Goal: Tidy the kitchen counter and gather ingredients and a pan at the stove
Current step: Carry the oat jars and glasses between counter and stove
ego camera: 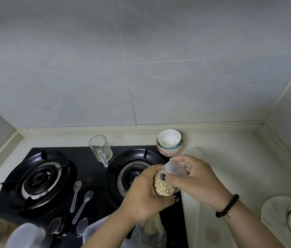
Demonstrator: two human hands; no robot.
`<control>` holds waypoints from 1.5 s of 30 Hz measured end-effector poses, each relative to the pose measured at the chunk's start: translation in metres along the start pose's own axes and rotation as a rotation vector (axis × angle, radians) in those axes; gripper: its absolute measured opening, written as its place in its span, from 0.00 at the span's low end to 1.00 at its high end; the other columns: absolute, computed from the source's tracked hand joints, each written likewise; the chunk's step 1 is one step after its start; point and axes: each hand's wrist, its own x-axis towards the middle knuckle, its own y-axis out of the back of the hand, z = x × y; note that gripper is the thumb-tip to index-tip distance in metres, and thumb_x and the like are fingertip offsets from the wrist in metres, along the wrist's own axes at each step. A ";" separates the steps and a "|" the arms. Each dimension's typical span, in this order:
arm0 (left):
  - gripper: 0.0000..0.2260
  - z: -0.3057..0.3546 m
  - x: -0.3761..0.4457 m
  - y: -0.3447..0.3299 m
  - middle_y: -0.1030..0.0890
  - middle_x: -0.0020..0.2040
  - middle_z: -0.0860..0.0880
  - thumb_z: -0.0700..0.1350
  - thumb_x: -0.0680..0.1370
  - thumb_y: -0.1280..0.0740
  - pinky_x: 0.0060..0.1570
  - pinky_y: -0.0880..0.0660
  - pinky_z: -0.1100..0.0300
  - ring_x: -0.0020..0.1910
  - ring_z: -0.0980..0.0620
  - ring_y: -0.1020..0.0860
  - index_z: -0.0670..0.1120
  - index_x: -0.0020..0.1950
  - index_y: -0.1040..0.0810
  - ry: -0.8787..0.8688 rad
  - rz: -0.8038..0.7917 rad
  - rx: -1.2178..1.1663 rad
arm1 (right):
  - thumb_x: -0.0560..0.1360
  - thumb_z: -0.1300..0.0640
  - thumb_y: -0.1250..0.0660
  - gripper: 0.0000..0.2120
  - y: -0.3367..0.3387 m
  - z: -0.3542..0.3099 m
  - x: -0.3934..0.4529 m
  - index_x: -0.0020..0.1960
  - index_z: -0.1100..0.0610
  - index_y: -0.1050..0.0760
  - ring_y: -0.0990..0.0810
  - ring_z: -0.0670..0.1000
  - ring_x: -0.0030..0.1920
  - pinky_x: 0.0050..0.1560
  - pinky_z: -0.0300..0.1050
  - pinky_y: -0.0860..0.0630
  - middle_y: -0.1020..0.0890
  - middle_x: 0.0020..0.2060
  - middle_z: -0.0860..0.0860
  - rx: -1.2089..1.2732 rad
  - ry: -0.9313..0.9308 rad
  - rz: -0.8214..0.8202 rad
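Oats fill the clear bag my left hand grips over the stove. My right hand curls round a translucent plastic cup tipped against the bag.

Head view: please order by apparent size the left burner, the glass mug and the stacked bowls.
1. left burner, clearly the largest.
2. glass mug and stacked bowls look about alike, so I leave them unranked.
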 end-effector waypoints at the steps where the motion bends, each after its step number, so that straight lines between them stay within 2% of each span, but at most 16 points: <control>1: 0.27 0.001 -0.003 0.001 0.19 0.50 0.58 0.49 0.62 0.22 0.52 0.23 0.56 0.51 0.59 0.20 0.59 0.59 0.25 -0.002 0.006 -0.001 | 0.54 0.40 0.28 0.23 -0.001 -0.002 -0.002 0.48 0.42 0.22 0.19 0.37 0.48 0.52 0.40 0.21 0.17 0.46 0.40 -0.017 0.005 0.004; 5: 0.23 0.003 -0.012 0.002 0.19 0.47 0.59 0.49 0.62 0.23 0.49 0.22 0.55 0.48 0.60 0.20 0.60 0.54 0.25 -0.005 0.027 0.030 | 0.62 0.41 0.26 0.15 -0.009 -0.006 -0.008 0.46 0.44 0.22 0.20 0.36 0.45 0.45 0.32 0.24 0.18 0.43 0.40 -0.107 0.011 0.049; 8: 0.21 0.000 -0.015 -0.001 0.20 0.45 0.58 0.52 0.61 0.24 0.46 0.22 0.55 0.45 0.59 0.21 0.59 0.52 0.26 0.008 0.036 0.077 | 0.65 0.40 0.27 0.15 -0.017 -0.006 -0.009 0.46 0.46 0.23 0.22 0.36 0.44 0.41 0.30 0.26 0.19 0.42 0.42 -0.164 -0.006 0.079; 13: 0.24 -0.007 -0.016 -0.003 0.21 0.47 0.58 0.57 0.60 0.25 0.46 0.22 0.57 0.46 0.61 0.22 0.59 0.53 0.27 0.056 0.025 0.120 | 0.65 0.36 0.29 0.18 -0.021 -0.001 -0.005 0.47 0.46 0.23 0.24 0.36 0.46 0.42 0.31 0.28 0.21 0.43 0.40 -0.207 -0.016 0.029; 16: 0.24 -0.012 -0.014 -0.002 0.20 0.46 0.58 0.55 0.60 0.24 0.47 0.22 0.58 0.45 0.62 0.21 0.58 0.54 0.26 0.097 0.038 0.063 | 0.64 0.28 0.37 0.27 -0.020 0.004 0.002 0.52 0.46 0.23 0.22 0.38 0.49 0.47 0.34 0.28 0.19 0.46 0.40 -0.161 0.004 -0.045; 18: 0.27 -0.013 -0.011 0.000 0.19 0.48 0.60 0.53 0.61 0.22 0.49 0.23 0.62 0.47 0.64 0.21 0.59 0.57 0.25 0.122 0.050 0.020 | 0.68 0.31 0.37 0.25 -0.018 0.008 0.009 0.56 0.47 0.23 0.22 0.38 0.52 0.49 0.30 0.30 0.19 0.50 0.41 -0.080 -0.002 -0.031; 21: 0.27 -0.016 -0.006 0.005 0.19 0.48 0.60 0.51 0.62 0.21 0.48 0.24 0.69 0.48 0.66 0.22 0.59 0.58 0.25 0.159 0.067 -0.031 | 0.73 0.46 0.32 0.16 -0.012 0.019 0.029 0.58 0.50 0.24 0.22 0.41 0.52 0.46 0.26 0.32 0.21 0.52 0.43 -0.063 0.007 0.074; 24: 0.25 -0.019 -0.002 0.009 0.18 0.46 0.59 0.50 0.62 0.20 0.45 0.26 0.73 0.47 0.66 0.21 0.60 0.56 0.25 0.196 0.084 -0.075 | 0.72 0.53 0.29 0.22 -0.003 0.044 0.055 0.64 0.53 0.29 0.27 0.50 0.61 0.56 0.35 0.35 0.27 0.56 0.48 -0.252 0.003 0.218; 26: 0.24 -0.022 0.001 0.011 0.18 0.46 0.58 0.49 0.63 0.20 0.44 0.25 0.72 0.46 0.65 0.21 0.61 0.54 0.25 0.222 0.090 -0.094 | 0.72 0.54 0.29 0.29 0.003 0.066 0.073 0.69 0.57 0.34 0.34 0.54 0.69 0.64 0.40 0.39 0.31 0.65 0.53 -0.364 -0.045 0.260; 28: 0.24 -0.024 0.003 0.011 0.18 0.46 0.58 0.49 0.63 0.20 0.45 0.24 0.70 0.46 0.65 0.21 0.61 0.54 0.26 0.241 0.092 -0.107 | 0.70 0.52 0.28 0.35 0.007 0.087 0.088 0.73 0.58 0.38 0.40 0.57 0.72 0.69 0.46 0.40 0.37 0.71 0.57 -0.447 -0.119 0.242; 31: 0.24 -0.030 0.005 0.011 0.18 0.46 0.57 0.49 0.63 0.20 0.47 0.22 0.64 0.45 0.62 0.20 0.59 0.55 0.25 0.278 0.092 -0.121 | 0.69 0.50 0.26 0.41 0.007 0.107 0.101 0.75 0.55 0.42 0.43 0.59 0.73 0.69 0.50 0.39 0.42 0.73 0.57 -0.448 -0.227 0.184; 34: 0.24 -0.037 0.005 0.011 0.18 0.46 0.57 0.49 0.63 0.21 0.48 0.21 0.60 0.45 0.61 0.20 0.58 0.56 0.25 0.309 0.094 -0.123 | 0.67 0.53 0.24 0.42 0.006 0.122 0.107 0.75 0.54 0.42 0.39 0.60 0.72 0.69 0.50 0.37 0.40 0.72 0.56 -0.381 -0.231 0.185; 38: 0.24 -0.041 0.004 0.011 0.18 0.45 0.57 0.48 0.64 0.21 0.46 0.20 0.59 0.44 0.62 0.20 0.59 0.55 0.25 0.338 0.100 -0.127 | 0.68 0.57 0.24 0.39 0.002 0.127 0.110 0.74 0.55 0.40 0.31 0.60 0.67 0.66 0.48 0.34 0.34 0.68 0.58 -0.311 -0.187 0.236; 45: 0.24 -0.045 0.002 0.015 0.18 0.44 0.60 0.49 0.63 0.21 0.46 0.19 0.56 0.43 0.60 0.18 0.59 0.55 0.24 0.352 0.118 -0.167 | 0.66 0.55 0.23 0.36 0.003 0.114 0.099 0.70 0.55 0.34 0.28 0.58 0.62 0.60 0.46 0.31 0.27 0.63 0.56 -0.284 -0.152 0.306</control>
